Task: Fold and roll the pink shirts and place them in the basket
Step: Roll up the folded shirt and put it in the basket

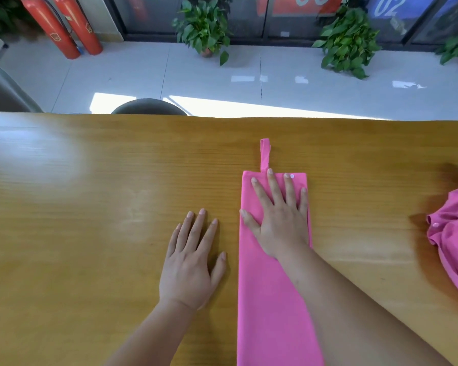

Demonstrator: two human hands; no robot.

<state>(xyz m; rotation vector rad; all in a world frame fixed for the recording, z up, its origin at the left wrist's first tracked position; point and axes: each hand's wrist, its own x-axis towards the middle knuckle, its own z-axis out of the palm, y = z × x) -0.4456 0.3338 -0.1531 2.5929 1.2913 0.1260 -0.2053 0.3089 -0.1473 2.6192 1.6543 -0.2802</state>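
- Glossy wood-grain table [90, 207]; white tiled floor [275, 83], potted plants [204, 30], red cylinders [64, 27] behind
- Shirt [273, 299] folded into long smooth strip at centre-right, pressed by flat right hand [280, 220]
- Left hand [191, 265] laid flat on table, fingers straight
- Crumpled second shirt [455, 233] at right edge

The table [90, 207] is honey-coloured wood with visible grain. Its smooth varnished top is glossy enough to throw a broad white glare. The folded pink shirt [270, 299] is smooth, matt cloth lying flat without a crease. Its narrow loop [265, 154] is the same cloth, and the small white button [292, 176] looks like shiny plastic. The crumpled pink shirt [455, 233] is the same matt cloth, here wrinkled and puckered. The floor [196, 75] is pale tile, polished and reflective. The two fire extinguishers [61, 30] are red with a painted sheen. The potted plants [204, 30] have waxy green leaves.
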